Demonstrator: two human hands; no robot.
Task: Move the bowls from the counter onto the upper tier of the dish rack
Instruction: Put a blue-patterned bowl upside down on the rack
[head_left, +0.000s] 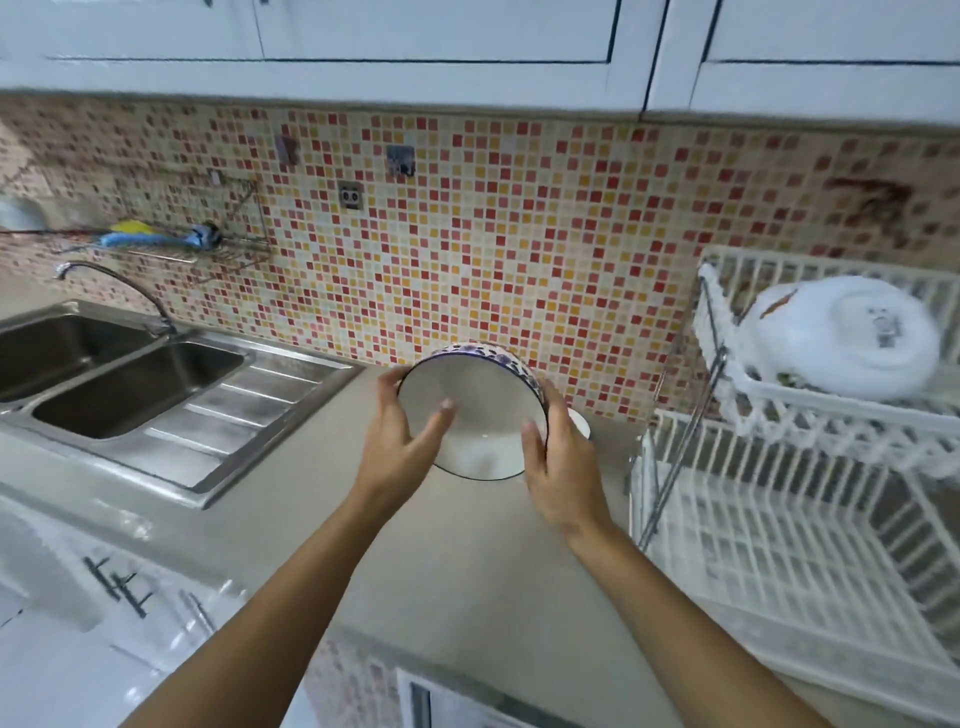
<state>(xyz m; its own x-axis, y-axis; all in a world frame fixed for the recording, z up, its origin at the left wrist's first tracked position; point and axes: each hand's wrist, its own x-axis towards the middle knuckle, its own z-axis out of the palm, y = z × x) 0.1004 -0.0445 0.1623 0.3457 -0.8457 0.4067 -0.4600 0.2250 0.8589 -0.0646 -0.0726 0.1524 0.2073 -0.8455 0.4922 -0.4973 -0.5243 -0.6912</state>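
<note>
Between my two hands, held up over the surface (467, 571), I have a bowl (475, 415) with a white inside and a blue patterned outside. It is tilted so that its open face looks back toward me. My left hand (400, 441) clasps the left rim, thumb lying across the inside of the bowl and fingers wrapped round the back. My right hand (563, 467) clamps the right rim the same way, thumb on the inner wall. So both hands are closed on the one bowl, neither free.

Just behind my right hand a small white curved edge (581, 422) peeks out; I think it is another bowl on the surface, but the hand hides most of it and I cannot be sure.

To the right of my right hand stands the white dish rack (779, 519). Its upper tier (831, 415) already carries a white bowl (841, 338) turned upside down, base toward me, and something darker shows under its rim, too blurred to name. The lower tier (753, 551) sits nearer my right forearm.

Well off to the left of my left hand is a steel double sink (104, 384) with a ribbed drainboard (234, 415) and a curved tap (119, 291). Beyond the hands runs a red, orange and cream mosaic wall (493, 234).
</note>
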